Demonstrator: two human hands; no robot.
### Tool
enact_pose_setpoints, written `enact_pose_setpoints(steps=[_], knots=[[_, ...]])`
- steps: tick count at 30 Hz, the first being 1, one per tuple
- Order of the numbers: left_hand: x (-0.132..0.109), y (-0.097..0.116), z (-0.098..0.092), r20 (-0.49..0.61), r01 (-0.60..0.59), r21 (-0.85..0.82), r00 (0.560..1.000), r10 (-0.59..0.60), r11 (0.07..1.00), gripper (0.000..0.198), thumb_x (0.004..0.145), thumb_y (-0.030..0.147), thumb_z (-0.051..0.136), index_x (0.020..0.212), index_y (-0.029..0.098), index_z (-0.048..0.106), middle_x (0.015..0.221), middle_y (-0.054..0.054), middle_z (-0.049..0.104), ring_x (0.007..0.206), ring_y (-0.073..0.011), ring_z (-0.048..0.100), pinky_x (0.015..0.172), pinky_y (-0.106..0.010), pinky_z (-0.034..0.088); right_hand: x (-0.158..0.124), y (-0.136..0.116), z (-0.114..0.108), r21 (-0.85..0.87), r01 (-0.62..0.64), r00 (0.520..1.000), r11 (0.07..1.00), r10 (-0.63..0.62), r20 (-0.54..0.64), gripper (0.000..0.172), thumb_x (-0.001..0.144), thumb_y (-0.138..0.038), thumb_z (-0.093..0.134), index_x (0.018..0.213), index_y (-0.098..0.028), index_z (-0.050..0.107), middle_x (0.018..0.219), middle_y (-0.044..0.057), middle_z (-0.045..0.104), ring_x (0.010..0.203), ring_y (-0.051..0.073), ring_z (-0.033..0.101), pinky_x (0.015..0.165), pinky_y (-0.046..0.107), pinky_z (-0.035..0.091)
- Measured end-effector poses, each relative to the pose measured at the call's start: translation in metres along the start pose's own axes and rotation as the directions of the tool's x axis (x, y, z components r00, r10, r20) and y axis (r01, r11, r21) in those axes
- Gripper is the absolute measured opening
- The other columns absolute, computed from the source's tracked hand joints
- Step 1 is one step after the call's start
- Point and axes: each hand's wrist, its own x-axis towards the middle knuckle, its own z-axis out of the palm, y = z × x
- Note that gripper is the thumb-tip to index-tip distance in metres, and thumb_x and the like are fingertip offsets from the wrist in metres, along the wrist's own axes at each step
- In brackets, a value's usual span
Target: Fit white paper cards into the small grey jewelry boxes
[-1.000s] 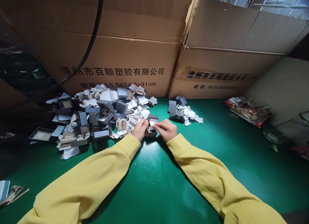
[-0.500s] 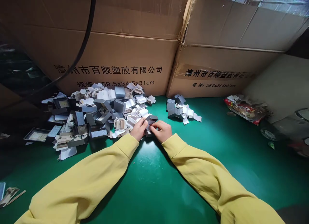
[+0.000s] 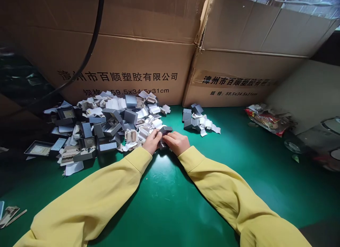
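Note:
A small dark grey box (image 3: 166, 129) with its lid raised is between my hands, over the green table. My left hand (image 3: 152, 141) grips its left side, thumb and fingers closed on it. On its right side, my right hand (image 3: 177, 142) has its fingertips pressed at the opening; whether they pinch anything inside is hidden. Just left lies a large pile of similar grey boxes (image 3: 131, 116), some open, mixed with pale folded card pieces (image 3: 116, 104). A smaller heap of grey boxes (image 3: 188, 124) and white card pieces (image 3: 205, 122) sits beyond my right hand.
Big cardboard cartons (image 3: 119, 59) stand along the back edge of the green table (image 3: 164, 211). A black cable (image 3: 91, 45) hangs at the left. A red plastic bag (image 3: 268, 120) and a clear container (image 3: 318, 137) are at the right. Scraps (image 3: 10, 215) lie front left.
My right hand's fingers have moved slightly left, further over the box opening. The left hand keeps its grip. The whole view has shifted a little.

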Motion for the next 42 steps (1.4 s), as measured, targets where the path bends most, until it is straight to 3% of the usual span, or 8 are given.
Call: enact_pose_setpoints(steps=[4,15,23,29,33,37,42], knots=[[-0.001,0.003,0.000,0.066,0.067,-0.122,0.996,-0.059,0.990,0.036,0.068,0.048,0.064,0.086,0.019,0.052,0.071,0.002,0.048,0.062,-0.0109,0.048,0.054,-0.023,0.041,0.003,0.001,-0.003,0.028,-0.035,0.995,0.999,0.032,0.095,0.026,0.090,-0.024,0.043,0.076,-0.023,0.064,0.066,0.001,0.062,0.062,0.010,0.048,0.051,0.024,0.025],[-0.002,0.004,0.002,0.050,0.044,-0.071,0.998,-0.040,0.997,0.038,0.069,0.049,0.062,0.088,0.018,0.051,0.072,0.001,0.049,0.063,-0.0117,0.048,0.055,-0.024,0.039,0.007,0.004,-0.007,-0.021,0.019,0.979,1.000,-0.014,0.205,0.028,0.090,-0.037,0.042,0.080,-0.022,0.063,0.071,0.002,0.064,0.062,0.010,0.053,0.049,0.026,0.021],[-0.009,0.012,0.005,0.065,0.082,-0.105,0.995,-0.076,0.991,0.036,0.069,0.046,0.063,0.087,0.018,0.049,0.074,0.001,0.048,0.061,-0.0100,0.048,0.053,-0.022,0.040,0.008,0.008,-0.008,0.071,-0.130,0.952,0.989,0.104,0.286,0.016,0.084,-0.037,0.052,0.091,-0.029,0.065,0.091,-0.003,0.067,0.066,0.009,0.057,0.050,0.023,0.027],[-0.010,0.012,0.005,0.100,0.052,-0.098,0.994,-0.042,0.994,0.034,0.071,0.045,0.061,0.088,0.019,0.048,0.075,0.001,0.049,0.064,-0.0117,0.050,0.055,-0.024,0.041,0.008,0.001,-0.012,-0.028,-0.073,0.947,0.997,0.078,0.312,0.025,0.089,-0.036,0.042,0.086,-0.025,0.064,0.081,0.001,0.067,0.056,0.009,0.055,0.047,0.025,0.022],[-0.010,0.008,0.005,0.093,0.014,-0.088,0.996,-0.006,0.996,0.035,0.070,0.048,0.060,0.086,0.019,0.048,0.072,0.002,0.048,0.061,-0.0117,0.048,0.054,-0.024,0.040,0.010,-0.003,-0.012,-0.034,-0.030,0.950,0.999,0.039,0.311,0.025,0.091,-0.029,0.039,0.092,-0.023,0.063,0.079,0.003,0.066,0.053,0.008,0.054,0.047,0.024,0.022],[-0.008,0.008,0.005,0.075,-0.001,-0.085,0.997,0.007,0.996,0.037,0.068,0.048,0.062,0.086,0.019,0.049,0.071,0.002,0.049,0.062,-0.0117,0.048,0.056,-0.024,0.040,0.008,0.002,-0.008,-0.006,-0.033,0.965,0.999,0.033,0.259,0.025,0.090,-0.035,0.042,0.087,-0.024,0.065,0.079,0.001,0.068,0.055,0.008,0.056,0.046,0.024,0.023],[-0.007,0.012,0.006,0.057,0.062,-0.111,0.997,-0.056,0.992,0.039,0.066,0.047,0.066,0.088,0.018,0.050,0.073,0.001,0.051,0.060,-0.0108,0.050,0.052,-0.023,0.040,0.000,0.010,-0.004,0.166,-0.107,0.989,0.980,0.088,0.120,0.025,0.089,-0.035,0.044,0.086,-0.025,0.067,0.078,0.002,0.069,0.068,0.010,0.061,0.054,0.020,0.036]])
